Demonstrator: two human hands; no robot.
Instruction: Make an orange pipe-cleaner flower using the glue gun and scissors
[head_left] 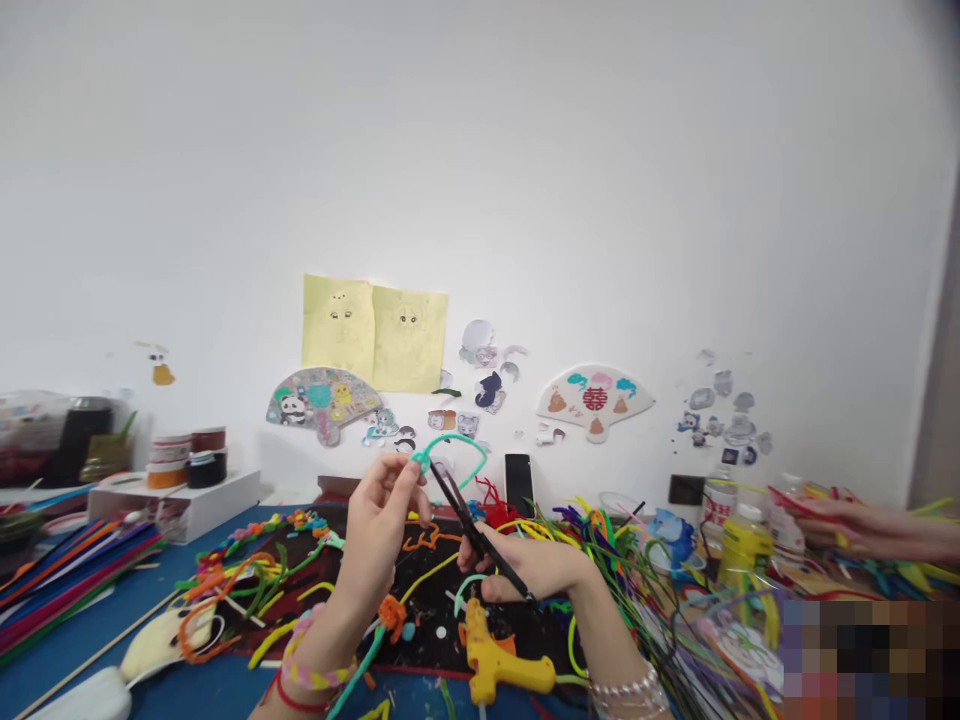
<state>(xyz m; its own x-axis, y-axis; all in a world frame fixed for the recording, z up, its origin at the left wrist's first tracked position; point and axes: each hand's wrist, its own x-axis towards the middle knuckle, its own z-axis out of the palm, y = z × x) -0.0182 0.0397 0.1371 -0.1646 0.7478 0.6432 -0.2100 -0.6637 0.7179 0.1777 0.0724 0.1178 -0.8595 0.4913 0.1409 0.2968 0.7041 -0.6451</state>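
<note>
My left hand (386,520) pinches a teal pipe cleaner (469,440) near a small coil, raised above the work mat. Its free length arcs up and over to the right. In my right hand (525,560) is a long thin black tool (491,548) that looks like tweezers. Its tip reaches the teal coil at my left fingertips; whether it grips the coil I cannot tell. A yellow glue gun (495,660) lies just below my right hand. Beside my left wrist is an orange pipe-cleaner flower (391,612) on a teal stem.
Bundles of coloured pipe cleaners (622,570) crowd the right side. A phone (519,483) leans on the wall behind the dark mat (300,655). Paint jars (169,460) stand on a white box at left. A co-worker's hand (862,525) holds something red at far right.
</note>
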